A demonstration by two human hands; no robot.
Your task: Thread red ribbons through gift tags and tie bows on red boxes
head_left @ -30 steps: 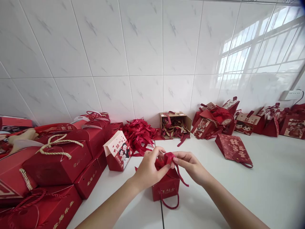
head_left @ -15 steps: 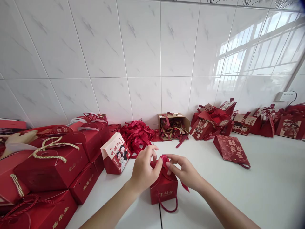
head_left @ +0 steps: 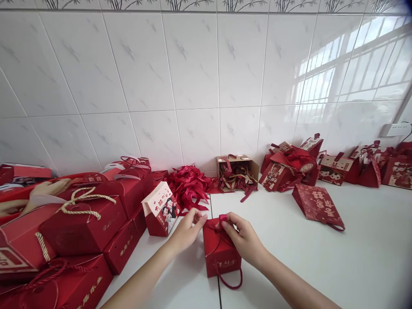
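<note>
A small red box (head_left: pixel 223 259) with gold lettering stands on the white table, a dark red cord loop hanging at its front. On its top lies a red ribbon (head_left: pixel 222 221) with a loop in it. My left hand (head_left: pixel 190 227) is at the box's upper left corner, thumb and fingertips pinched on a ribbon end. My right hand (head_left: pixel 241 234) grips the ribbon loop above the top right part of the box, its fingers closed. The fingers partly hide the ribbon.
Red boxes (head_left: pixel 80 223) are stacked at the left, with another person's hands (head_left: pixel 41 193) behind them. A printed box (head_left: pixel 161 210), a ribbon pile (head_left: pixel 189 184) and an open carton (head_left: pixel 238 174) stand behind. A red box (head_left: pixel 318 206) lies at the right.
My left hand has moved left, away from the middle of the box top, drawing the ribbon outward. My right hand remains near the loop. The view has tilted up slightly.
</note>
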